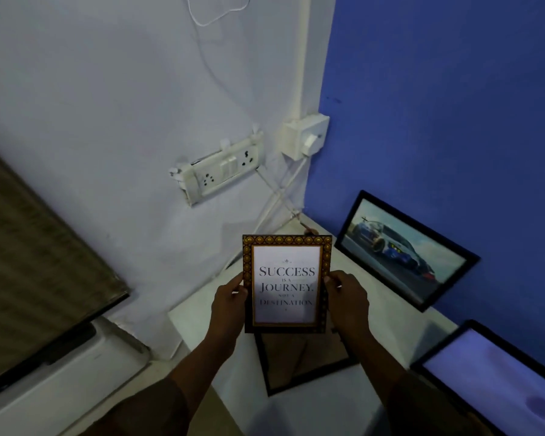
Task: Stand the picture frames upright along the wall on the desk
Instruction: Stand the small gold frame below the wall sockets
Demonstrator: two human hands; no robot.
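Note:
I hold a gold-patterned quote frame (286, 283) reading "Success is a journey" upright above the white desk (375, 313). My left hand (228, 302) grips its left edge and my right hand (346, 297) grips its right edge. A black car-picture frame (403, 248) leans against the blue wall at the right. Further right, a second black frame (497, 376) with a pale picture also leans on that wall. Under the held frame a dark frame (306, 363) lies face down on the desk, its brown backing showing.
A white switchboard (222, 169) and a socket box (306, 136) with cables sit on the pale wall above the desk corner. A dark screen (38, 272) and a white appliance (60, 379) stand at the left.

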